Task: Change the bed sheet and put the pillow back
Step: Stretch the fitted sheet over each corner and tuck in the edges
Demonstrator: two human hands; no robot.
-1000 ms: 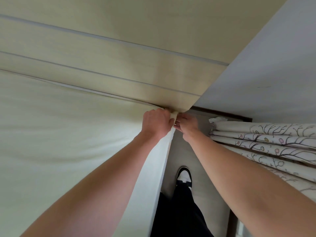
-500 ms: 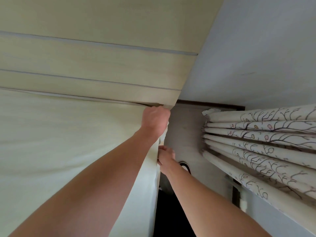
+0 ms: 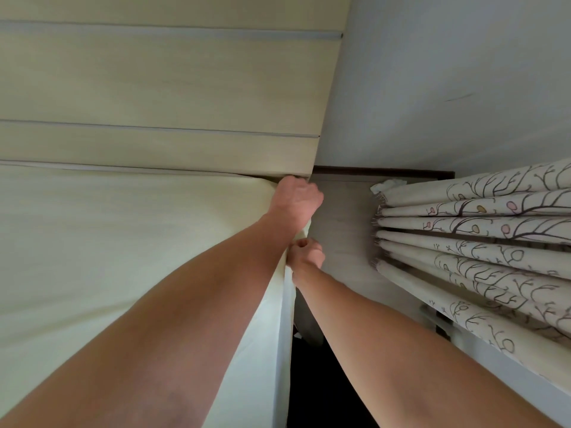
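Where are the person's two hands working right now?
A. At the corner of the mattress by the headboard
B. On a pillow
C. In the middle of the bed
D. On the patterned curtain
A: the left hand grips the pale sheet at the mattress corner right under the headboard, and the right hand pinches the sheet's edge just below it; the curtain hangs apart, untouched.

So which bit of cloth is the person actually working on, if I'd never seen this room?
Start at the pale wooden headboard; below it lies the cream bed sheet. Follow it to the corner nearest the curtain, where the left hand and right hand grip it. Unlike the branch-patterned curtain, it is plain.
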